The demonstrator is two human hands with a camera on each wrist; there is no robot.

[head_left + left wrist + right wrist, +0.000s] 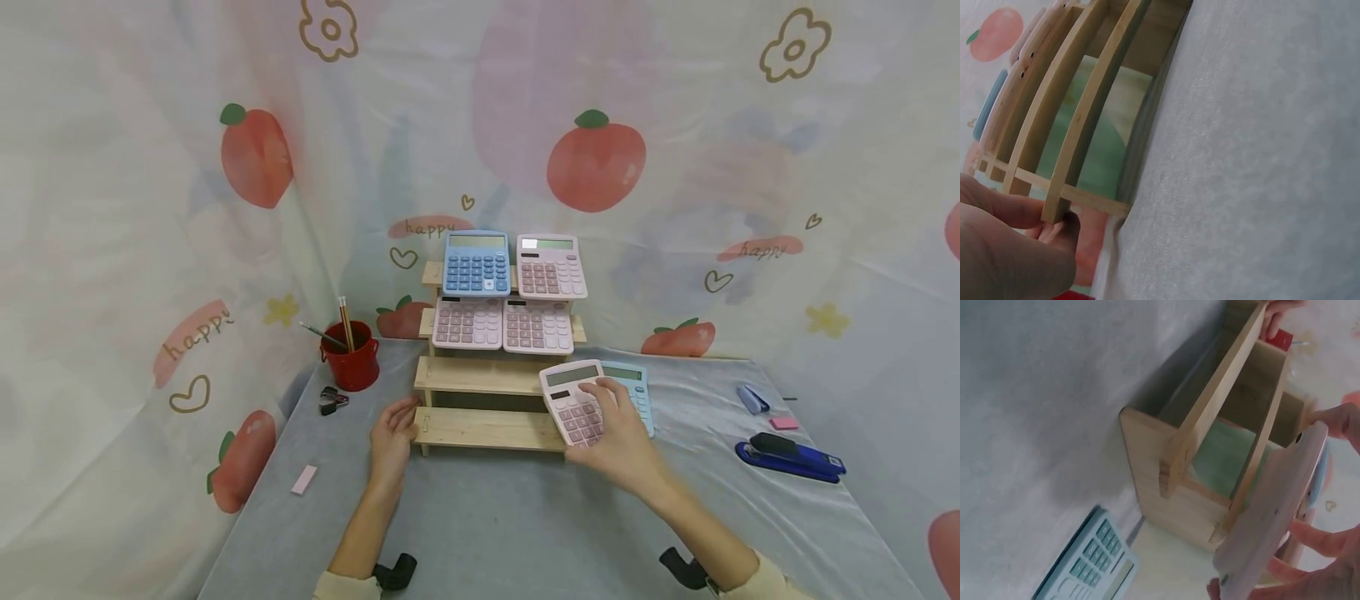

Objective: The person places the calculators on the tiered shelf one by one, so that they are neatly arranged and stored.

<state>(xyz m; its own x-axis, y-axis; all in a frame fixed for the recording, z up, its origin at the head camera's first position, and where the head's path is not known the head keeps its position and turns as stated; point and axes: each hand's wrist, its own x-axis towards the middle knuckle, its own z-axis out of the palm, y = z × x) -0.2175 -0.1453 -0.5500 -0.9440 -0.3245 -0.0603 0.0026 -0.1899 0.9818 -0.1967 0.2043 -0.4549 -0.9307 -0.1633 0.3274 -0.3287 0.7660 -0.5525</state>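
A four-tier wooden display stand (487, 428) stands on the grey cloth. My left hand (393, 442) pinches the left end of its lowest step, thumb and fingers on either side of the wood (1055, 203). In my right hand (618, 433) is a pink calculator (576, 410), gripped by its edges and tilted beside the right end of the lower steps. Behind it, partly covered, a light blue calculator (639, 396) lies on the cloth. On the top tier lean a blue calculator (477, 271) and a pink calculator (552, 275). Two pink calculators (468, 323) share the tier below.
Left of the stand are a red bucket (354, 367) with pencils, black binder clips (332, 401) and a pale pink eraser (304, 480). To the right lie a blue stapler (791, 458), a pink block (784, 423) and a small blue item (752, 400). A printed curtain (450, 125) hangs behind.
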